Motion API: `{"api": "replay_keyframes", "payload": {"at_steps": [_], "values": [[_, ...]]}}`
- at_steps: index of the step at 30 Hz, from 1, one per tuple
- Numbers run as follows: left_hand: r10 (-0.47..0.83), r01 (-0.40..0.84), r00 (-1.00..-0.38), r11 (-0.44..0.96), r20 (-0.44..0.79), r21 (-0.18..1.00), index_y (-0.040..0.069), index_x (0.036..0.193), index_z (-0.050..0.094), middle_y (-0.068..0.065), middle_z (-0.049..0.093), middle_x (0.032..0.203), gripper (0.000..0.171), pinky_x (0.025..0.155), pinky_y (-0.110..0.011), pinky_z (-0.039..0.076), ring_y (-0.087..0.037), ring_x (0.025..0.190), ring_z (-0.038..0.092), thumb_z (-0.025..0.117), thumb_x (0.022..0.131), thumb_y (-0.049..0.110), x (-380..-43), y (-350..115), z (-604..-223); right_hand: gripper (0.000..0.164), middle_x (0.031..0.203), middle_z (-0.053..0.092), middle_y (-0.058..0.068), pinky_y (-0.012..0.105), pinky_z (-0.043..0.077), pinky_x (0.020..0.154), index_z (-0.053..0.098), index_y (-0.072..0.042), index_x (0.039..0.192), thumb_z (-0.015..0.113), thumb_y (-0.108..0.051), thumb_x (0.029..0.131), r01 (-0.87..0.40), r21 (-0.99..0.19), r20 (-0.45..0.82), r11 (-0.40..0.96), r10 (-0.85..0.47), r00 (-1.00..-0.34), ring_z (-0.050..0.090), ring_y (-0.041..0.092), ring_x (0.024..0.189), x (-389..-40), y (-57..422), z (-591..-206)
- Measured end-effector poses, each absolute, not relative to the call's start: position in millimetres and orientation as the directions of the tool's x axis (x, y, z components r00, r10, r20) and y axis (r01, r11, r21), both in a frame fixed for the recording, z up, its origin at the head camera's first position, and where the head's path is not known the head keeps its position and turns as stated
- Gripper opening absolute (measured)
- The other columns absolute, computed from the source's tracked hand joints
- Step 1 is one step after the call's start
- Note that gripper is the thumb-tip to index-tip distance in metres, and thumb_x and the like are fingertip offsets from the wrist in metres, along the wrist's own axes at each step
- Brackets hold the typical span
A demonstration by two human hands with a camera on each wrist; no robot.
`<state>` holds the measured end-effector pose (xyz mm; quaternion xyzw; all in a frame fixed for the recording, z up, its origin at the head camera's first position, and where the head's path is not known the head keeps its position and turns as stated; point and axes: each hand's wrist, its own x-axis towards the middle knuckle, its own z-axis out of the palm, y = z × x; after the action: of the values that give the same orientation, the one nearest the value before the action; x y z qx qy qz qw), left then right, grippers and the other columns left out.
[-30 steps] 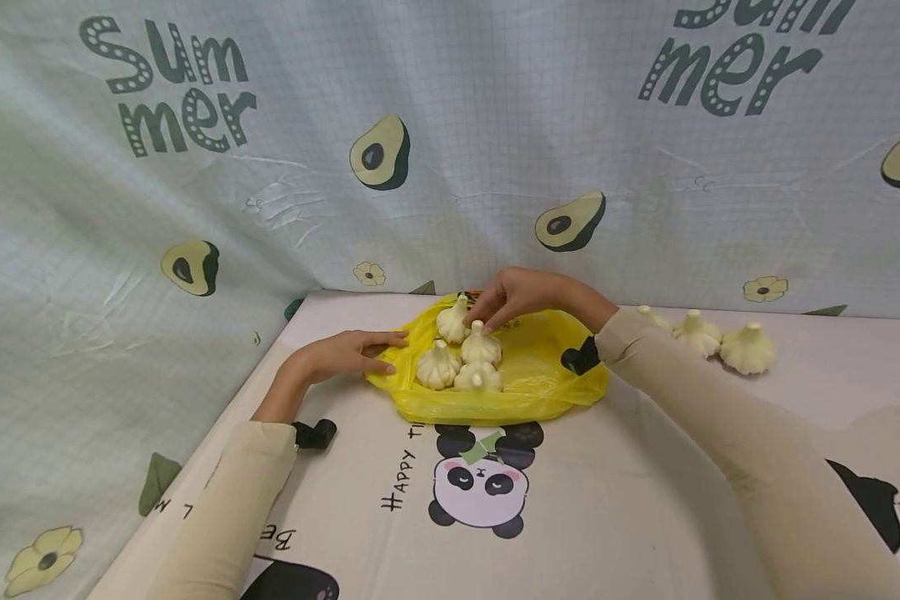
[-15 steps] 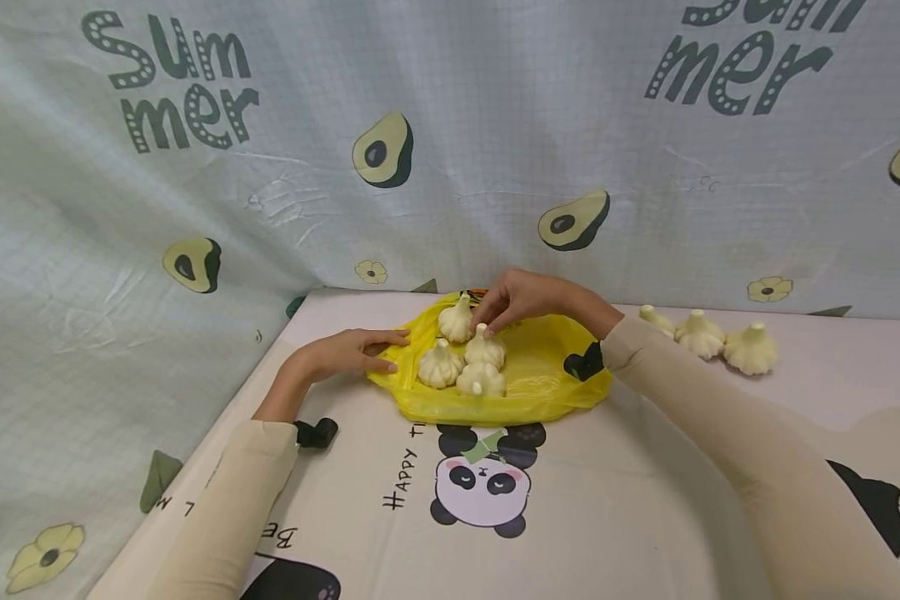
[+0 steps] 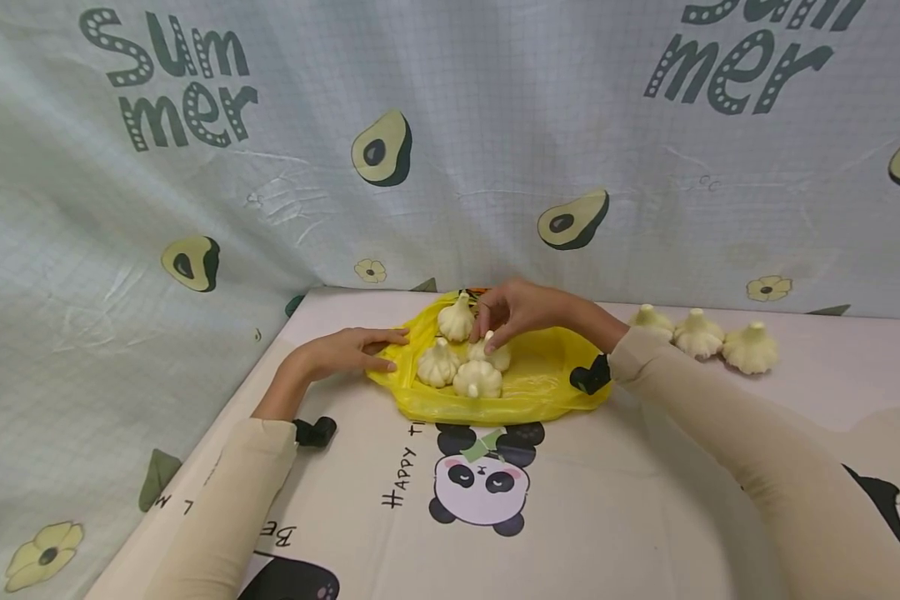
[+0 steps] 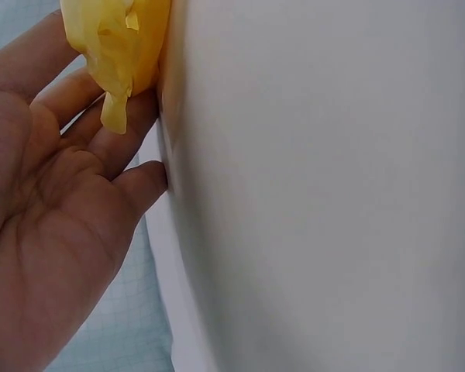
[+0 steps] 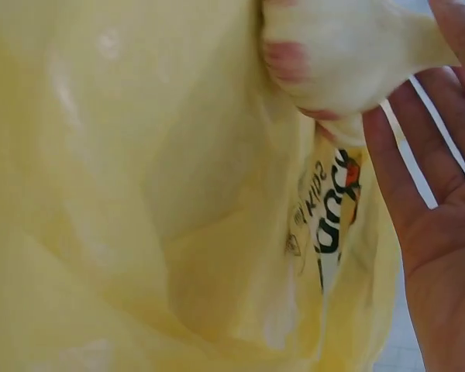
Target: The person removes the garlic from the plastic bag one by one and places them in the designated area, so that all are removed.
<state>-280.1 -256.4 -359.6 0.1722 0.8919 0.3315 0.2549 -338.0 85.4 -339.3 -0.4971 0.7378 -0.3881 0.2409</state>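
Currently, a round, whitish garlic bulb [image 3: 501,358] is being pinched by the fingers of the right hand [image 3: 527,307] on a yellow plastic bag [image 3: 543,383]; its left edge is being touched by the left hand [image 3: 341,352], fingers apart.

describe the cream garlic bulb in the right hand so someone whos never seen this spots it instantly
Find the pale table with the printed panda, then the yellow plastic bag near its far edge. Toward the bag's left end, four round cream garlic bulbs sit clustered. In the head view, yours is the rightmost bulb there, the only one whose stem the bare right hand pinches.
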Motion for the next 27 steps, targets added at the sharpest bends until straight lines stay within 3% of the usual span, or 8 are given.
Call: {"api": "replay_keyframes", "payload": {"at_steps": [4,11,16,24,27], "values": [[0.479,0.143,-0.81,0.72,-0.338,0.679,0.013,0.151,0.05,-0.009,0.028,0.166,0.06,0.123,-0.054,0.017,-0.033,0.154,0.02,0.07,0.097,0.029,-279.2,-255.7,-359.9,0.024,0.113,0.076,0.012,0.033,0.056,0.095,0.076,0.001,0.111,0.078,-0.01,0.09,-0.585,-0.781,0.004,0.218,-0.936,-0.353,0.071,0.019,0.105,-335.8,86.6,-339.1],[0.48,0.154,-0.815,0.719,-0.324,0.678,0.014,0.151,0.05,-0.008,0.03,0.166,0.059,0.123,-0.054,0.018,-0.032,0.154,0.021,0.07,0.097,0.028,-279.7,-256.2,-359.6,0.033,0.13,0.069,0.011,0.03,0.053,0.099,0.068,-0.001,0.131,0.066,-0.009,0.099,-0.622,-0.744,-0.06,0.244,-0.952,-0.301,0.065,0.019,0.119,-338.9,94.9,-333.6],[0.486,0.156,-0.812,0.714,-0.323,0.682,0.014,0.151,0.05,-0.009,0.029,0.166,0.059,0.123,-0.055,0.017,-0.033,0.154,0.019,0.07,0.098,0.028,-281.2,-257.6,-359.0,0.029,0.124,0.072,0.008,0.03,0.055,0.096,0.073,-0.003,0.125,0.068,-0.01,0.097,-0.627,-0.738,-0.031,0.249,-0.941,-0.338,0.068,0.018,0.115,-339.7,97.6,-335.2],[0.475,0.142,-0.813,0.722,-0.336,0.677,0.014,0.151,0.05,-0.008,0.028,0.167,0.059,0.123,-0.054,0.017,-0.032,0.154,0.02,0.07,0.098,0.029,-279.1,-255.1,-358.7,0.021,0.109,0.078,0.001,0.026,0.057,0.083,0.079,-0.01,0.114,0.073,-0.016,0.095,-0.683,-0.667,0.046,0.298,-0.898,-0.437,0.069,0.01,0.09,-334.1,105.9,-328.4],[0.475,0.144,-0.813,0.725,-0.337,0.674,0.013,0.151,0.05,-0.01,0.028,0.166,0.059,0.123,-0.055,0.018,-0.034,0.154,0.02,0.07,0.098,0.029,-278.3,-255.5,-358.4,0.022,0.11,0.077,0.002,0.026,0.057,0.083,0.078,-0.01,0.115,0.072,-0.017,0.096,-0.685,-0.662,0.063,0.305,-0.888,-0.456,0.07,0.011,0.092,-330.6,111.9,-321.8]]}}
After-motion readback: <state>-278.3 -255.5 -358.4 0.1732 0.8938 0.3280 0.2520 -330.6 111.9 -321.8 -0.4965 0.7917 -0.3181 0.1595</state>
